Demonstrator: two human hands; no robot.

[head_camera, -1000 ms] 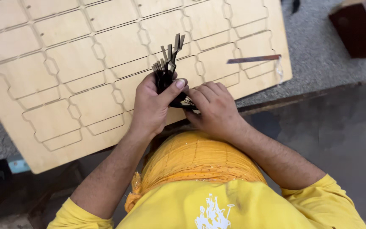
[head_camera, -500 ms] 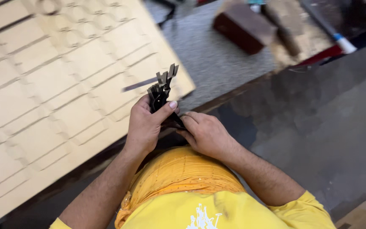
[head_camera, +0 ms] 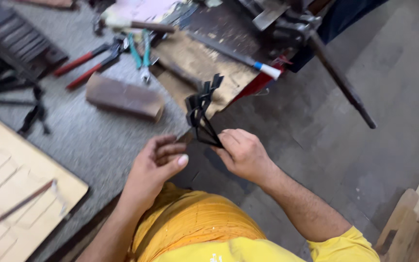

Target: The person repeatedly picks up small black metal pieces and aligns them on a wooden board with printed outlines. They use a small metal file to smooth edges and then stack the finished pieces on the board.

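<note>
Far left: pale wooden board (head_camera: 6,194) with cut outlines lies on the grey counter (head_camera: 98,140); a thin dark strip (head_camera: 18,206) rests across it.

Upper left, well apart from the hands: red-handled pliers (head_camera: 86,63), green-handled pliers (head_camera: 141,56), a brown wooden block (head_camera: 124,98).

Left hand (head_camera: 153,167): grip apart, fingers loosely curled, palm turned toward the right, holding nothing. It sits just left of and slightly below the bundle, not touching it as far as can be seen.

Centre: bundle of black metal strips (head_camera: 201,114). Long axis runs up and away from the body, tilted a little rightward at the top, where the ends fan out. Lower ends converge at the right hand.

Right hand (head_camera: 243,155): grip clamped on the bundle's lower end, thumb and fingertips pinching it. The bundle stands above and just left of this hand, over the counter's edge. The right hand is the one in contact; the left is near, with a small gap.

Right: dark metal bar (head_camera: 343,80) slanting over grey floor (head_camera: 389,145); pale wood pieces (head_camera: 413,218) at the lower right corner.
</note>
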